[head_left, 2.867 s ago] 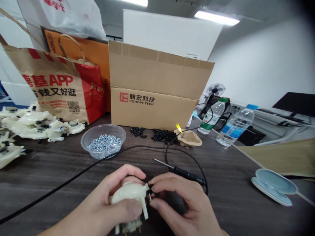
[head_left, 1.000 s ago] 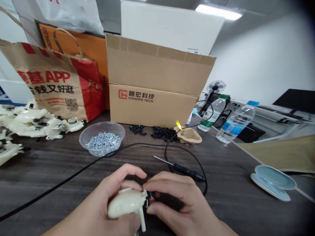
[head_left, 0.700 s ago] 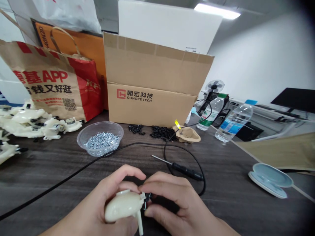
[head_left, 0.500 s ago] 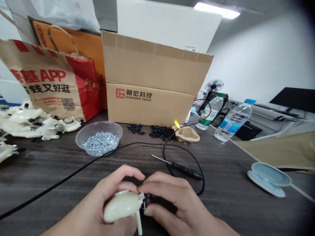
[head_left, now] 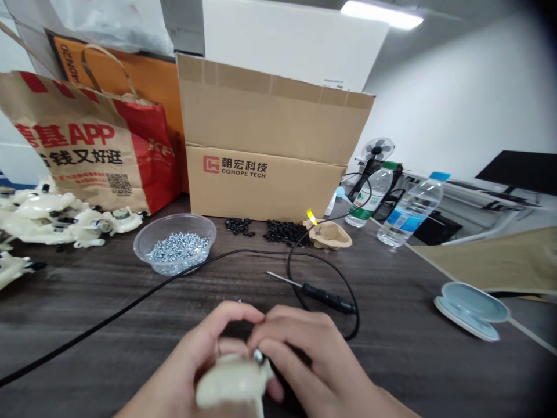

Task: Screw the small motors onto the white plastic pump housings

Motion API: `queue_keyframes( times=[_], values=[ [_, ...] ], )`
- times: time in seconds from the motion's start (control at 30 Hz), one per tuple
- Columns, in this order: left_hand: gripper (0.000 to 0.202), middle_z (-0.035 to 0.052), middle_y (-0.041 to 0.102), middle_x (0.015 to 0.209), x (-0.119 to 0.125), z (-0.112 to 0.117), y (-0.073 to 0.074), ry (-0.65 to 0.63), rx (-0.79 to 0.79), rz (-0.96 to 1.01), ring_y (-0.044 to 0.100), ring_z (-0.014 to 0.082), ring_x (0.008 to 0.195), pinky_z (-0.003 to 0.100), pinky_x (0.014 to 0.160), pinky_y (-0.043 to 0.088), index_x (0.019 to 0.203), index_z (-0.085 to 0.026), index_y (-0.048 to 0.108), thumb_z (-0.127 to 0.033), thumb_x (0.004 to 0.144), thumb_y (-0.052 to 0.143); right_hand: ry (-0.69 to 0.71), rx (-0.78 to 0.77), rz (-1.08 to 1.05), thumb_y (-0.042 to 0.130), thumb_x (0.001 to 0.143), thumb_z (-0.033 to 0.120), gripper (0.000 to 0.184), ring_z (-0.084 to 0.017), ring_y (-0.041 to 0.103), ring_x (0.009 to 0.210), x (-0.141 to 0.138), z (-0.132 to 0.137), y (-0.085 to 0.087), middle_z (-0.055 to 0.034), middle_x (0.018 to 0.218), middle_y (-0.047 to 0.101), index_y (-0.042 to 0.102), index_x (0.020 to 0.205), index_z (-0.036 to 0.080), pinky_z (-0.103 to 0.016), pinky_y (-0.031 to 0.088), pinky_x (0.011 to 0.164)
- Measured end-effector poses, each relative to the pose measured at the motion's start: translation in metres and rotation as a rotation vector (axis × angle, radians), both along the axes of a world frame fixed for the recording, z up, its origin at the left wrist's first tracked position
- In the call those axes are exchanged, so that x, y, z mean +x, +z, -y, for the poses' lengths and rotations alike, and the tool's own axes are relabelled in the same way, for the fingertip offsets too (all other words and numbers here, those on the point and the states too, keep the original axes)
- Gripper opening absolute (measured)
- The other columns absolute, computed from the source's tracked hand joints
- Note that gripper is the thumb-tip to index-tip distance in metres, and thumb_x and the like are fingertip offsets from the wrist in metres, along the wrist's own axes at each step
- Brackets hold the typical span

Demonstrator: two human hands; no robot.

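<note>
A cream plastic housing (head_left: 230,383), smooth and rounded, lies in the grip of my left hand (head_left: 195,354). The fingers wrap around its far side, and part of it is blurred. At its right end, a small shiny screw (head_left: 258,355) shows between the fingertips of my right hand (head_left: 311,354). The right thumb and fingers are pinched together there, against the housing's end. Exactly how the screw sits in the housing is hidden by the fingers. Beyond the hands lies a screwdriver (head_left: 328,298) with a black handle, its tip pointing left.
A clear bowl (head_left: 141,247) of screws stands beyond my hands, near piles of small black parts (head_left: 285,232). More cream housings (head_left: 47,215) lie left. A black cable (head_left: 122,313) crosses the table. A cardboard box (head_left: 270,133), two bottles (head_left: 402,215) and an open case (head_left: 470,313) stand around.
The housing has tilted and shifted slightly right in my left hand. My right thumb has moved up to the screw, and the black piece seen at the housing's end is now hidden.
</note>
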State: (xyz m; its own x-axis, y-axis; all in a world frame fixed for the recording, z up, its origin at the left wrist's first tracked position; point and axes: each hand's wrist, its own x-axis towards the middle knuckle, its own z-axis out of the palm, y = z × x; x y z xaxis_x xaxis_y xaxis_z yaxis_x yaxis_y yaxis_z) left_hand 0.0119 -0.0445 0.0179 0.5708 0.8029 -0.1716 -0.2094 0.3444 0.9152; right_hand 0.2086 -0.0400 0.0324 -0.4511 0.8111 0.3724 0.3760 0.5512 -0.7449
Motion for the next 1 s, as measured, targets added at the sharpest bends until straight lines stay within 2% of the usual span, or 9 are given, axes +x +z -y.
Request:
queue_keyframes(
  times=[0.17, 0.3, 0.43, 0.53, 0.6, 0.73, 0.8, 0.93, 1.0],
  values=[
    [0.050, 0.0103, 0.080, 0.096, -0.003, -0.017, 0.002, 0.168, -0.012, -0.131, 0.064, 0.0197, 0.077, 0.030, 0.071, 0.046, 0.116, -0.019, 0.061, -0.026, 0.069, 0.074, -0.131, -0.345, -0.294, 0.059, 0.096, 0.023, 0.022, -0.014, 0.065, 0.068, -0.002, -0.020, -0.012, -0.0028, 0.080, 0.074, 0.076, 0.084, 0.017, -0.023, 0.054, 0.065],
    [0.040, 0.0097, 0.079, 0.103, -0.006, -0.024, 0.004, 0.234, -0.053, -0.172, 0.063, 0.0215, 0.082, 0.025, 0.056, 0.046, 0.109, -0.020, 0.065, -0.024, 0.070, 0.072, -0.165, -0.368, -0.243, 0.058, 0.094, 0.021, 0.020, -0.015, 0.065, 0.069, 0.000, -0.025, -0.018, -0.0028, 0.079, 0.073, 0.075, 0.085, 0.017, -0.026, 0.053, 0.067],
    [0.025, 0.0052, 0.078, 0.105, -0.012, -0.026, 0.007, 0.333, 0.007, -0.140, 0.061, 0.0178, 0.078, 0.023, 0.057, 0.046, 0.105, -0.023, 0.063, -0.028, 0.081, 0.070, -0.223, -0.162, -0.087, 0.053, 0.095, 0.013, 0.019, -0.016, 0.063, 0.075, 0.007, -0.018, -0.016, -0.0018, 0.084, 0.069, 0.070, 0.090, 0.019, -0.027, 0.049, 0.068],
    [0.018, 0.0029, 0.078, 0.105, -0.015, -0.030, 0.010, 0.401, 0.121, -0.190, 0.061, 0.0163, 0.078, 0.023, 0.062, 0.047, 0.100, -0.023, 0.062, -0.027, 0.085, 0.069, -0.114, 0.076, 0.019, 0.049, 0.100, 0.013, 0.020, -0.017, 0.061, 0.083, 0.008, -0.006, -0.008, -0.0037, 0.091, 0.066, 0.067, 0.100, 0.020, -0.030, 0.049, 0.075],
    [0.016, 0.0023, 0.078, 0.101, -0.015, -0.032, 0.012, 0.417, 0.197, -0.240, 0.062, 0.0173, 0.080, 0.024, 0.063, 0.046, 0.097, -0.022, 0.062, -0.025, 0.084, 0.070, -0.017, 0.161, 0.082, 0.050, 0.100, 0.013, 0.018, -0.019, 0.061, 0.087, 0.005, 0.003, -0.005, -0.0053, 0.095, 0.065, 0.066, 0.105, 0.019, -0.032, 0.051, 0.080],
    [0.016, 0.0023, 0.077, 0.098, -0.016, -0.035, 0.012, 0.411, 0.388, -0.342, 0.064, 0.0164, 0.077, 0.024, 0.063, 0.048, 0.098, -0.022, 0.061, -0.023, 0.085, 0.070, 0.097, 0.222, 0.293, 0.062, 0.098, 0.025, 0.010, -0.023, 0.065, 0.087, -0.005, 0.014, -0.006, -0.0068, 0.091, 0.070, 0.068, 0.103, 0.020, -0.036, 0.053, 0.086],
    [0.019, 0.0027, 0.077, 0.099, -0.018, -0.035, 0.012, 0.397, 0.503, -0.395, 0.065, 0.0160, 0.076, 0.025, 0.066, 0.050, 0.101, -0.021, 0.060, -0.020, 0.085, 0.070, 0.136, 0.235, 0.355, 0.058, 0.101, 0.028, 0.014, -0.023, 0.066, 0.082, -0.008, 0.013, -0.005, -0.0069, 0.087, 0.071, 0.070, 0.101, 0.021, -0.036, 0.054, 0.085],
    [0.026, 0.0027, 0.076, 0.100, -0.023, -0.040, 0.008, 0.359, 0.614, -0.417, 0.068, 0.0188, 0.087, 0.027, 0.076, 0.050, 0.102, -0.021, 0.060, -0.015, 0.080, 0.072, 0.112, 0.323, 0.234, 0.050, 0.103, 0.020, 0.017, -0.021, 0.061, 0.075, -0.001, 0.009, 0.009, -0.0043, 0.083, 0.067, 0.067, 0.102, 0.021, -0.034, 0.050, 0.071],
    [0.028, 0.0027, 0.076, 0.101, -0.024, -0.044, 0.005, 0.356, 0.619, -0.419, 0.069, 0.0188, 0.087, 0.027, 0.074, 0.050, 0.104, -0.021, 0.058, -0.014, 0.081, 0.071, 0.025, 0.310, 0.152, 0.045, 0.103, 0.015, 0.023, -0.020, 0.062, 0.076, 0.012, 0.017, 0.014, -0.0032, 0.085, 0.067, 0.066, 0.104, 0.023, -0.035, 0.049, 0.072]
  ],
)
